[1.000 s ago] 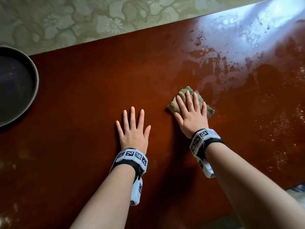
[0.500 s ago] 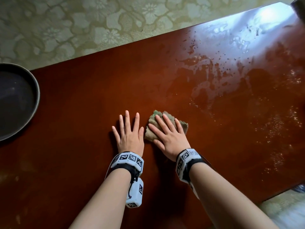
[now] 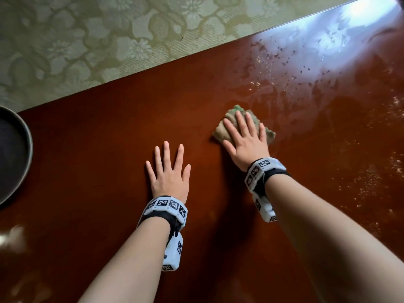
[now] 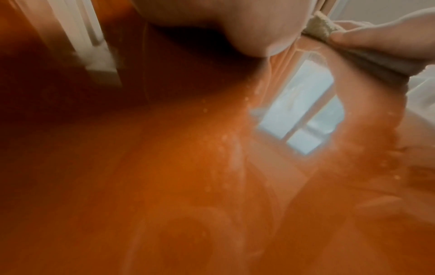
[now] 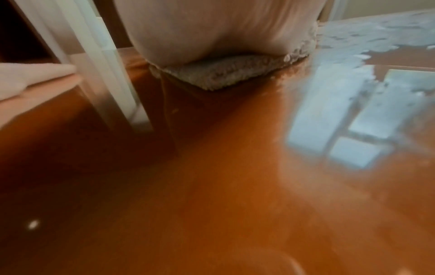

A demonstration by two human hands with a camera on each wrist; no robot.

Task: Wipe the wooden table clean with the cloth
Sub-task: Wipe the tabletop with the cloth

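Observation:
A glossy red-brown wooden table [image 3: 91, 154] fills the head view. My right hand [image 3: 246, 136] lies flat with straight fingers on a folded tan-green cloth [image 3: 230, 121] and presses it onto the wood. In the right wrist view the cloth [image 5: 226, 74] shows as a grey wad under my palm. My left hand [image 3: 169, 171] rests flat on bare wood to the left of the cloth, fingers spread, holding nothing. Wet smears and crumbs [image 3: 284, 68] cover the table's far right part.
A dark round basin [image 3: 28, 154] sits at the table's left edge. A patterned green floor mat [image 3: 109, 40] lies beyond the far edge. Pale specks [image 3: 371, 178] dot the wood at the right.
My right hand has slid the cloth away from the left hand, back out toward the wet area at the right. The left hand has stayed planted.

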